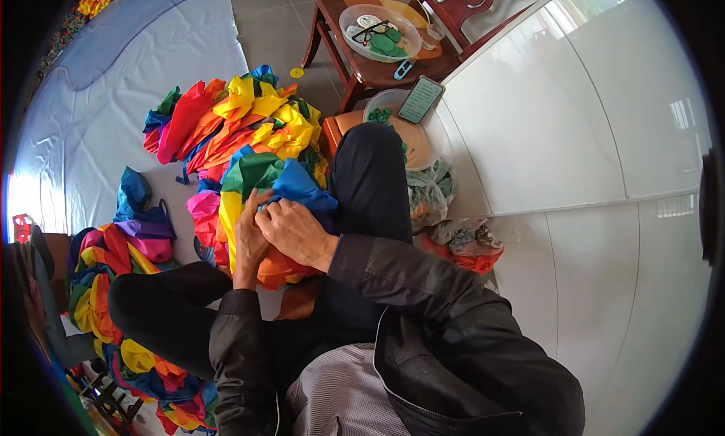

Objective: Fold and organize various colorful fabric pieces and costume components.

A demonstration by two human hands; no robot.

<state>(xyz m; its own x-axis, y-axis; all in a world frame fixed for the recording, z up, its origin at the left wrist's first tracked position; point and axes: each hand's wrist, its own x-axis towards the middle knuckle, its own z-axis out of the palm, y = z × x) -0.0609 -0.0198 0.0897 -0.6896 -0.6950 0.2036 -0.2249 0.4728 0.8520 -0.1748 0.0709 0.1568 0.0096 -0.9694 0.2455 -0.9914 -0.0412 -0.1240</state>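
Observation:
Over my lap lies a rainbow-coloured piece of thin cloth [257, 172] with green, blue, yellow and orange parts. My left hand [250, 230] is closed at its near edge, fingers pointing away from me. Across from the right comes my right hand [296, 229], its bent fingers meeting the left ones on the blue and green part. Both hands seem to pinch the cloth between them; the fingertips are partly hidden, and any small thing between them cannot be made out. Beyond the hands a large heap of similar multicoloured cloth [264, 119] adjoins the piece.
More rainbow cloth [98, 285] is piled at the left by my knee. A wooden chair [351, 9] at the back carries a clear bowl [405, 29] with green pieces and glasses. Nearer stand a phone [421, 100], a tub [417, 137] and plastic bags [434, 190]. White panels rise on the right.

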